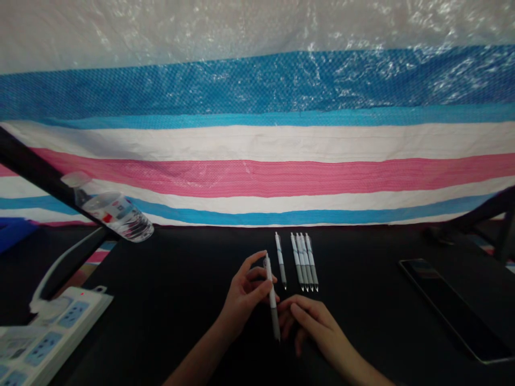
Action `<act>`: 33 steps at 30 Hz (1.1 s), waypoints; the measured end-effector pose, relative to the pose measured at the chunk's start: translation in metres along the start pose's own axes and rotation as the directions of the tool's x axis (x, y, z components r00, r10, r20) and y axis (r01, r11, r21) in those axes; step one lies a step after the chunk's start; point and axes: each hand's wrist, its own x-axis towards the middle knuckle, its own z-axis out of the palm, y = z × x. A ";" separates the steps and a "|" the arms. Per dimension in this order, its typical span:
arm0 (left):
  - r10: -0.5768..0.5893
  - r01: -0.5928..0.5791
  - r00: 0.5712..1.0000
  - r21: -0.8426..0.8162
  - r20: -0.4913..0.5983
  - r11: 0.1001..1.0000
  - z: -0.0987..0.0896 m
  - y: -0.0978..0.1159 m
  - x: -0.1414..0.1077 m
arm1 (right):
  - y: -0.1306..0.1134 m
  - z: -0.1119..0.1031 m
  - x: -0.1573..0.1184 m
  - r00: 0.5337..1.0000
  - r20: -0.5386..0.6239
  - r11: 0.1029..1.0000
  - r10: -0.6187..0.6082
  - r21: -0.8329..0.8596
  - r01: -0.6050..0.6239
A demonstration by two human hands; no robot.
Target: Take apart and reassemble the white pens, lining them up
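My left hand (245, 292) is closed on a white pen with a grey grip (273, 297), thumb on one side and fingers behind. The pen stands steeply tilted, its clicker end up by my raised index finger and its grey tip end down. Beside the lower half of this pen is my right hand (309, 321), palm inward and fingers loosely bent and apart, holding nothing visible. Its fingertips come very near the barrel; whether they touch I cannot tell. Farther off, a single matching pen (280, 260) lies on the black table, left of a tight row of several like pens (304, 262).
A dark phone (454, 308) lies at right. At left are a white power strip (60, 332) with a plugged-in cable and a tilted clear water bottle (118, 214) by a black bar. A striped plastic sheet (257, 177) hangs behind the black table (161, 300).
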 end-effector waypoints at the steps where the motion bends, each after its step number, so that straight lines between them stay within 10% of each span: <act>1: -0.006 0.006 1.000 0.005 0.004 1.000 0.000 0.000 0.000 | 0.000 0.000 0.000 1.000 -0.001 1.000 0.001 0.002 -0.001; 33: -0.002 -0.002 0.992 -0.028 -0.129 1.000 0.010 0.019 0.006 | 0.006 -0.004 0.002 1.000 -0.006 0.999 0.030 0.026 -0.030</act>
